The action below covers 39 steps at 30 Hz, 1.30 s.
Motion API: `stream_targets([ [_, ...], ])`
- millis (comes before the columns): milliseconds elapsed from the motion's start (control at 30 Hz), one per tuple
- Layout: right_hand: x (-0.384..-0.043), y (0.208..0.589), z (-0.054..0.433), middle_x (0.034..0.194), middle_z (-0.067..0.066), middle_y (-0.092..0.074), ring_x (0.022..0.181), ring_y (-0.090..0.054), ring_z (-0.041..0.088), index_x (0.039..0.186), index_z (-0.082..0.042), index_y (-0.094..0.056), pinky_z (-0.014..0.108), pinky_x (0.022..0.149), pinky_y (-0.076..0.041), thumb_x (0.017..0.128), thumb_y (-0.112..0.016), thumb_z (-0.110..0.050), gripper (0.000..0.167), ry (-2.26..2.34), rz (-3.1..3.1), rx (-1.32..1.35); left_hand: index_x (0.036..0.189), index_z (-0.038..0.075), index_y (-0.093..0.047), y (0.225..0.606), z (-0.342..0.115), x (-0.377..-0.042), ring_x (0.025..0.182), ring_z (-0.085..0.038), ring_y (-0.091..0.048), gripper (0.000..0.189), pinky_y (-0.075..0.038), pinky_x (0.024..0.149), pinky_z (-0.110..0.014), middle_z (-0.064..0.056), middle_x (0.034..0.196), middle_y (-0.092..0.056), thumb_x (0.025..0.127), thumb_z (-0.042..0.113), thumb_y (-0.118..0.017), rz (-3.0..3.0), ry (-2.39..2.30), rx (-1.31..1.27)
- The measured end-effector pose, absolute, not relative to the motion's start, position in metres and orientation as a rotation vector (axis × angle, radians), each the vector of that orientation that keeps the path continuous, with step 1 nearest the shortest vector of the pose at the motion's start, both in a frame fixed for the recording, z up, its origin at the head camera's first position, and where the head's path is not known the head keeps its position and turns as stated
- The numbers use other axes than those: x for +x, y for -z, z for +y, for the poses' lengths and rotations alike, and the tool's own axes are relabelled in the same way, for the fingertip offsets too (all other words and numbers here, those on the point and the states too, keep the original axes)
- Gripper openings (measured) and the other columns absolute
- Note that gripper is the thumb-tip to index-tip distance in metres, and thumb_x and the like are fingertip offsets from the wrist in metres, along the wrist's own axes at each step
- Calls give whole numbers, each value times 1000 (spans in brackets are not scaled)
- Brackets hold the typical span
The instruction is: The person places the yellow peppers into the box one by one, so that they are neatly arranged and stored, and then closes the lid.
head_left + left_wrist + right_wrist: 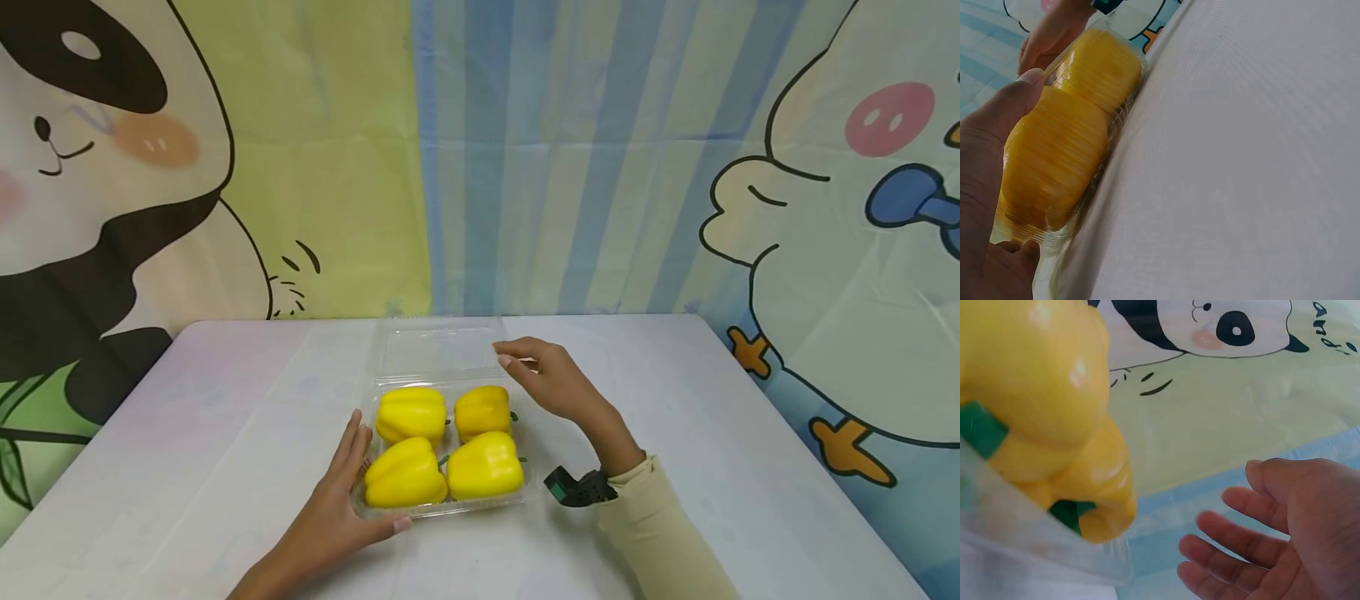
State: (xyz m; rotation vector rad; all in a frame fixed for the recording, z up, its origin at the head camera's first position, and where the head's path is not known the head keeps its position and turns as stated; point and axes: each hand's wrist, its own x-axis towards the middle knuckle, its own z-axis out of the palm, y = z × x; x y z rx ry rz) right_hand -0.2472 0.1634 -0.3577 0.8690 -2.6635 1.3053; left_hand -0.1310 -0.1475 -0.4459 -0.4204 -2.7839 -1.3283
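A clear plastic clamshell box (487, 503) lies opened out on the table, its lid (438, 350) folded back toward the far edge. Inside sit yellow bell peppers with green stems: front left (405, 475), front right (486, 467), back left (411, 414) and back right (482, 412). My left hand (333, 500) holds the box by its near left corner, fingers along the left side and thumb on the front rim. Over the lid's right side, my right hand (551, 377) hovers with loosely bent fingers and nothing in them; the right wrist view shows those fingers (1241, 540) spread apart.
The box stands on a white-covered table (637, 400). Behind it hangs a printed curtain (360, 167) with a panda and a white cartoon bird. A dark device (581, 487) is strapped to my right wrist, above a beige sleeve (663, 533).
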Motion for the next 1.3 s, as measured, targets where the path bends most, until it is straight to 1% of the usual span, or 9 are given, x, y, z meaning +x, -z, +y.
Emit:
stream_targets([
  [67, -250, 360, 167, 144, 12, -47, 126, -50, 29, 142, -5, -50, 46, 101, -43, 102, -53, -25, 44, -1334, -2674, 838, 157, 8, -6, 446, -148, -131, 139, -35, -31, 125, -34, 103, -50, 8, 161, 14, 69, 55, -82, -2783, 1336, -420],
  [167, -255, 364, 172, 156, 14, -27, 139, -32, 33, 151, -6, -33, 50, 105, -37, 101, -53, -30, 59, -1370, -2741, 783, 157, 8, -6, 447, -148, -131, 138, -35, -32, 125, -36, 103, -48, 9, 161, 14, 70, 54, -83, -2775, 1360, -425],
  [233, -258, 369, 174, 159, 14, -18, 144, -22, 33, 155, -8, -23, 53, 108, -32, 101, -53, -33, 67, -1373, -2804, 755, 157, 8, -6, 447, -149, -131, 138, -35, -32, 125, -36, 103, -48, 9, 161, 14, 69, 54, -83, -2772, 1368, -425],
  [333, -263, 377, 177, 160, 14, -14, 143, -21, 35, 156, -9, -16, 54, 109, -29, 101, -52, -40, 73, -1370, -2890, 706, 157, 9, -6, 447, -149, -130, 138, -35, -32, 125, -36, 103, -47, 9, 161, 14, 69, 54, -83, -2770, 1365, -428],
  [433, -267, 385, 177, 159, 16, -16, 141, -27, 38, 156, -7, -14, 55, 109, -28, 101, -50, -43, 75, -1390, -2943, 685, 157, 9, -6, 447, -149, -129, 137, -35, -33, 125, -34, 103, -49, 9, 161, 14, 70, 55, -82, -2777, 1348, -424],
  [533, -269, 392, 175, 158, 17, -18, 140, -29, 36, 155, -3, -13, 53, 110, -27, 101, -48, -43, 76, -1428, -2972, 680, 157, 10, -6, 446, -150, -128, 137, -35, -34, 124, -33, 103, -51, 10, 161, 14, 70, 55, -82, -2788, 1337, -406],
  [900, -273, 405, 173, 157, 17, -21, 144, -20, 32, 152, 4, -20, 49, 114, -21, 103, -45, -39, 70, -1411, -2997, 648, 157, 9, -7, 444, -152, -127, 135, -34, -37, 124, -32, 104, -50, 11, 161, 13, 70, 56, -82, -2790, 1335, -401],
  [1100, -276, 407, 174, 156, 18, -23, 143, -23, 34, 151, 5, -23, 51, 113, -23, 103, -47, -39, 70, -1355, -2983, 691, 157, 7, -8, 445, -151, -128, 134, -35, -38, 123, -34, 103, -53, 8, 161, 12, 70, 55, -82, -2782, 1317, -424],
  [1300, -278, 408, 176, 156, 19, -23, 139, -31, 37, 150, 6, -25, 51, 110, -28, 102, -50, -37, 69, -1387, -2947, 713, 157, 10, -6, 444, -148, -130, 135, -36, -37, 123, -35, 103, -52, 2, 162, 10, 71, 56, -81, -2779, 1326, -436],
])
